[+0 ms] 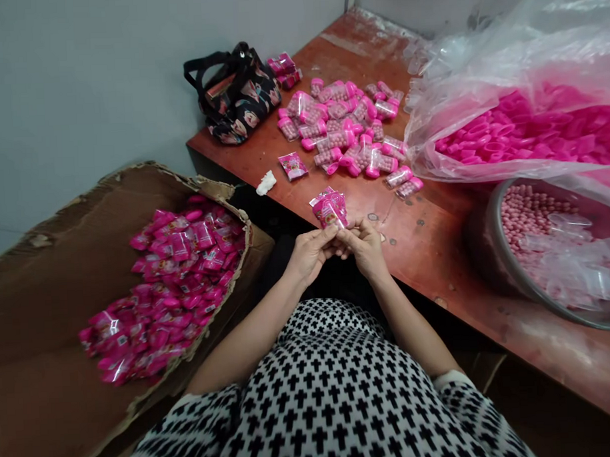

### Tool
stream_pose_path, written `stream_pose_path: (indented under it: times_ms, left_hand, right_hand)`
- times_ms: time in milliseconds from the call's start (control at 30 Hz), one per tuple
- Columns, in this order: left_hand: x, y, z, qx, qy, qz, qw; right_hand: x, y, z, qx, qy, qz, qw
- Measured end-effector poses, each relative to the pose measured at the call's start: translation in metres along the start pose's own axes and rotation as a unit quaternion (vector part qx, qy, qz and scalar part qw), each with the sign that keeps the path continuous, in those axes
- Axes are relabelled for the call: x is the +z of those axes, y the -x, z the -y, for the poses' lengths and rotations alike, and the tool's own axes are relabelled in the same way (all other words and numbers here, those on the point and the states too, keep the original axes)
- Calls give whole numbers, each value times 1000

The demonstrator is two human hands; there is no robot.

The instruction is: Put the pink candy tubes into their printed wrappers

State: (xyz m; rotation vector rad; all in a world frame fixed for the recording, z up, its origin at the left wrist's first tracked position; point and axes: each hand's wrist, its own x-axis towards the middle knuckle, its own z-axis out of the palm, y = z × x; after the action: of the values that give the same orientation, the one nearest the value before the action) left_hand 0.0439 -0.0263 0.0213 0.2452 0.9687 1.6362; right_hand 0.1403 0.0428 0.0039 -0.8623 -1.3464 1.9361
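My left hand and my right hand meet at the near edge of the red-brown table, fingertips pinched together around something small that I cannot make out. Just above the fingers lies a small stack of pink printed wrappers. One more pink wrapper lies further back beside a white scrap. A heap of small clear bottles with pink caps, filled with pink beads, covers the middle of the table.
A cardboard box at my left holds several pink wrapped packets. A metal bowl of pink beads and clear bottles sits right. A clear plastic bag holds pink caps. A dark handbag stands at the back.
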Motion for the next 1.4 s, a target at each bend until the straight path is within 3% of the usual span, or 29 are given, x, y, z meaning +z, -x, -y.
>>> stream_pose_path:
  times_ms: [100,200,267,333,367,433,500,533,567,633,800,933,1000,1067,1133,1200,1267,1333,1400]
  left_hand:
    - [-16,18,-21,107,56,-109,987]
    - [-36,25,-36,208,74,-230,948]
    - [-44,17,-34,229,3,-257,939]
    - [-46,-3,-24,246,-156,-226,929]
    - [-44,-16,-18,262,-269,-193,907]
    - [-40,-42,-5,286,-483,-132,817]
    - [-37,-63,4,292,-615,-112,724]
    - [-36,-70,7,294,-651,-111,691]
    - [-37,-76,10,297,-670,-115,670]
    - [-40,-81,13,308,-679,-122,656]
    - [-46,-81,17,351,-631,-121,681]
    - [-40,-75,16,363,-568,-108,730]
    - [-34,-69,12,354,-509,-111,777]
    - [-29,-62,7,316,-413,-136,843]
    - [-25,-58,2,233,-294,-153,914]
    - [-24,-56,-3,141,-171,-154,963]
    - [-25,-54,-9,97,-77,-163,979]
    - [-28,-52,-13,98,-31,-189,977]
    - [-32,-49,-17,94,-19,-207,974]
  right_hand:
    - [4,-2,3,4,20,35,999]
    - [0,-2,3,-4,46,21,999]
    - [-5,-4,1,-7,60,-3,998]
    - [-8,-6,1,-7,70,-18,997]
    - [-9,-7,1,-7,75,-20,997]
    - [-10,-6,1,-8,88,-20,996]
    - [-12,-5,3,-8,105,-17,994]
    - [-13,-5,4,-7,115,-14,993]
    - [-16,-6,5,-7,125,-12,992]
    - [-22,-11,7,-14,148,-14,989]
    - [-32,-46,6,-83,208,-61,973]
    - [-32,-77,1,-77,158,-25,984]
    - [-29,-86,1,-65,126,-23,990]
    - [-23,-88,5,-64,111,-32,991]
    - [-15,-87,10,-58,106,-30,992]
    - [-8,-86,13,-50,111,-20,992]
    - [-5,-88,13,-49,133,-19,990]
    - [-6,-94,11,-62,209,-31,975]
    - [-11,-101,8,-94,347,-42,932]
